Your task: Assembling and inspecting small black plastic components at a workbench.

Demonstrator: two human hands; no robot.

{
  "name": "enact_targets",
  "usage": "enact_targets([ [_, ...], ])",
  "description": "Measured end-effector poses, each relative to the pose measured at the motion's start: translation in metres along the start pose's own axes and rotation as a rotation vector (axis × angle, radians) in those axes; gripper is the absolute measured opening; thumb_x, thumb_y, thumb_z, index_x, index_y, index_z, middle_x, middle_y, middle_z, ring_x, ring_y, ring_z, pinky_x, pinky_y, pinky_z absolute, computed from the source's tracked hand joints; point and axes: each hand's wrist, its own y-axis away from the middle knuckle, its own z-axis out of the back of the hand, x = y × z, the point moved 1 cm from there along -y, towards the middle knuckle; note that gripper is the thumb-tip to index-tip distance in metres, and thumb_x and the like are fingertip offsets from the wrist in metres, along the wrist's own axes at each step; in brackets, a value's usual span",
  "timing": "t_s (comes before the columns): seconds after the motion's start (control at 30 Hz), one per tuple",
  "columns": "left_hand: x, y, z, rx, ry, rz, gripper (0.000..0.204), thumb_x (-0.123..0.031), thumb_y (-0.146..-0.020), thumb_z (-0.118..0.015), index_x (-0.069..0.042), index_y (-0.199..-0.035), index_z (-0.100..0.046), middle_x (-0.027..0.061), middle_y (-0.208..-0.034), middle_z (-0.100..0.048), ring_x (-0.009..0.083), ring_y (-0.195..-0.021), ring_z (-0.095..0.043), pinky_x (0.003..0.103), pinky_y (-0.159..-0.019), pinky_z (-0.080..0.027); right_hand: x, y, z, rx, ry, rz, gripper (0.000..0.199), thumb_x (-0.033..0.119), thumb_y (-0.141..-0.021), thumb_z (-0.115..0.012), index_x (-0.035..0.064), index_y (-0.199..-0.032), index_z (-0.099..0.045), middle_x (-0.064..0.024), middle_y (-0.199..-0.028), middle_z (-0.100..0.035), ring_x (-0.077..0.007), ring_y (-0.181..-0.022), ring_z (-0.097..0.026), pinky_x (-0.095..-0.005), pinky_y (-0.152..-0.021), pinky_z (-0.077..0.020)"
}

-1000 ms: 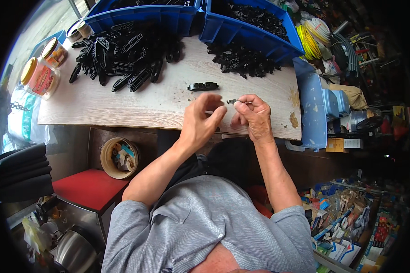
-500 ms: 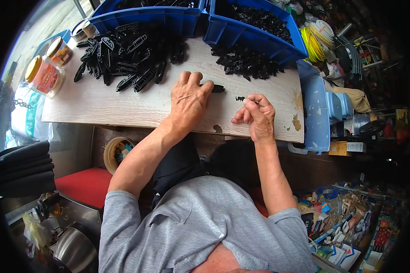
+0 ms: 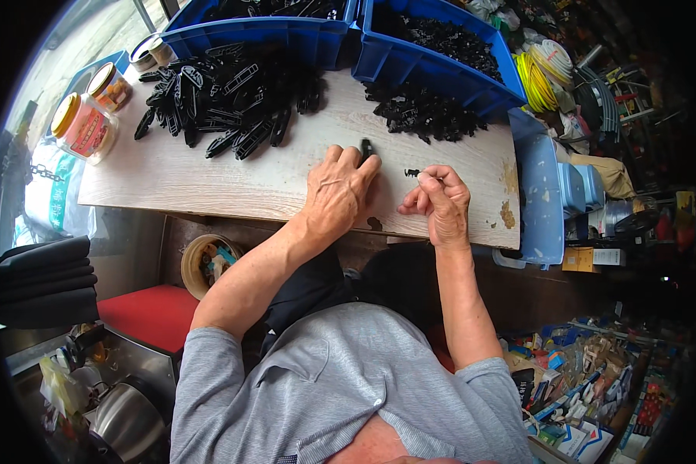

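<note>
My left hand [image 3: 337, 189] is closed on a long black plastic piece [image 3: 366, 146] above the pale wooden table [image 3: 209, 182]; most of the piece is hidden under the fingers, and its end sticks out past them. To its right, my right hand [image 3: 444, 203] pinches a small black toothed clip [image 3: 411, 173] between thumb and forefinger. The two pieces are apart. Beyond my left hand lies a heap of long black plastic pieces [image 3: 228, 100]. A heap of small black parts [image 3: 421, 114] lies beyond my right hand.
Two blue bins, a left one [image 3: 301, 37] and a right one [image 3: 441, 66], stand at the far edge, holding black parts. Lidded jars [image 3: 85, 133] are at the table's left. A pale blue tub [image 3: 541, 197] sits off the right edge. A bucket [image 3: 196, 271] stands below.
My left hand has shifted slightly, and the long black piece has turned from pointing right to pointing away from me. My right hand still pinches the clip, almost in place. The view has shifted slightly.
</note>
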Motion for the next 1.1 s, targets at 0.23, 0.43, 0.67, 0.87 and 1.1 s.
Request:
enact_targets([
  [0.23, 0.011, 0.005, -0.003, -0.178, -0.038, -0.005, 0.024, -0.009, -0.081, -0.069, -0.008, -0.103, -0.06, 0.0111, -0.099, -0.062, 0.0336, -0.102, -0.057, 0.043, -0.083, -0.048, 0.003, 0.001, -0.007, -0.025, 0.031, -0.026, 0.016, 0.018, -0.088, -0.072, 0.0063, -0.097, -0.065, -0.0021, -0.061, -0.057, -0.015, -0.061, -0.066, -0.0334, -0.056, -0.0618],
  [0.43, 0.003, 0.004, -0.006, -0.076, 0.215, 0.052, 0.024, -0.005, -0.082, -0.068, -0.004, -0.105, -0.06, 0.0146, -0.092, -0.065, 0.034, -0.092, -0.064, 0.042, -0.082, -0.052, 0.003, 0.001, -0.009, -0.043, 0.044, -0.031, 0.016, 0.02, -0.09, -0.072, 0.0091, -0.1, -0.066, -0.0031, -0.067, -0.063, -0.0172, -0.071, -0.07, -0.0336, -0.059, -0.0629],
  [0.67, -0.002, 0.001, -0.007, 0.017, 0.84, 0.364, 0.024, -0.007, -0.091, -0.064, 0.0, -0.113, -0.06, 0.0117, -0.089, -0.07, 0.0192, -0.082, -0.07, 0.034, -0.07, -0.056, 0.003, 0.0, -0.008, -0.035, 0.0, -0.024, 0.018, 0.022, -0.091, -0.073, 0.01, -0.103, -0.067, -0.0053, -0.079, -0.068, -0.0185, -0.076, -0.072, -0.0339, -0.061, -0.0635],
  [0.87, -0.002, 0.0, -0.013, 0.133, 1.372, 0.492, 0.02, -0.008, -0.096, -0.06, 0.005, -0.111, -0.059, 0.0098, -0.09, -0.069, 0.0144, -0.086, -0.07, 0.027, -0.07, -0.058, 0.005, 0.001, -0.008, -0.009, -0.025, -0.054, 0.017, 0.021, -0.089, -0.075, 0.0097, -0.101, -0.069, -0.0022, -0.083, -0.066, -0.0144, -0.074, -0.069, -0.032, -0.063, -0.063],
  [1.1, -0.01, -0.004, -0.011, 0.163, 1.477, 0.523, 0.018, -0.008, -0.097, -0.058, 0.005, -0.109, -0.058, 0.0107, -0.095, -0.068, 0.0156, -0.086, -0.071, 0.026, -0.071, -0.059, 0.005, -0.001, -0.004, 0.029, 0.003, -0.089, 0.019, 0.021, -0.089, -0.076, 0.0085, -0.101, -0.069, -0.0011, -0.083, -0.066, -0.0132, -0.072, -0.068, -0.0326, -0.064, -0.0629],
])
